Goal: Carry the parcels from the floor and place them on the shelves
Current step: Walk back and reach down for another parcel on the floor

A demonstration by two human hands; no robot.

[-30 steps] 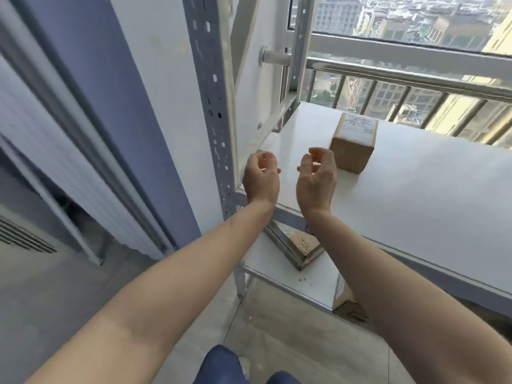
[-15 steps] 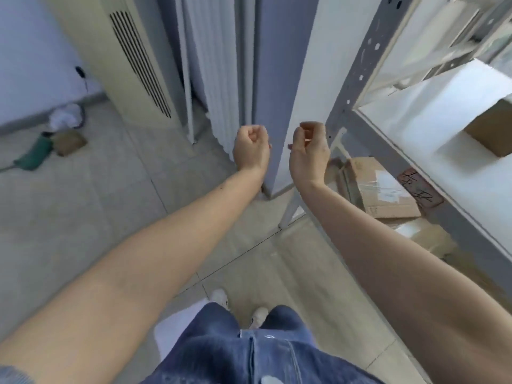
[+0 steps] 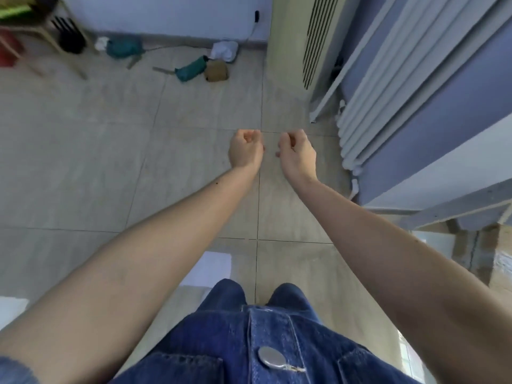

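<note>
Two hands, your left hand [image 3: 245, 151] and right hand [image 3: 297, 153], hang loosely clenched and empty over the floor [image 3: 83, 162]; shelf [image 3: 454, 209] edge at 3 o'clock, possibly a parcel [image 3: 496, 261] beneath.

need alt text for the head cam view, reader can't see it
Two bare forearms reach out over a grey tiled floor, the left hand and right hand loosely curled side by side, holding nothing. Small bags lie near the far wall; a shelf edge shows at right.
</note>
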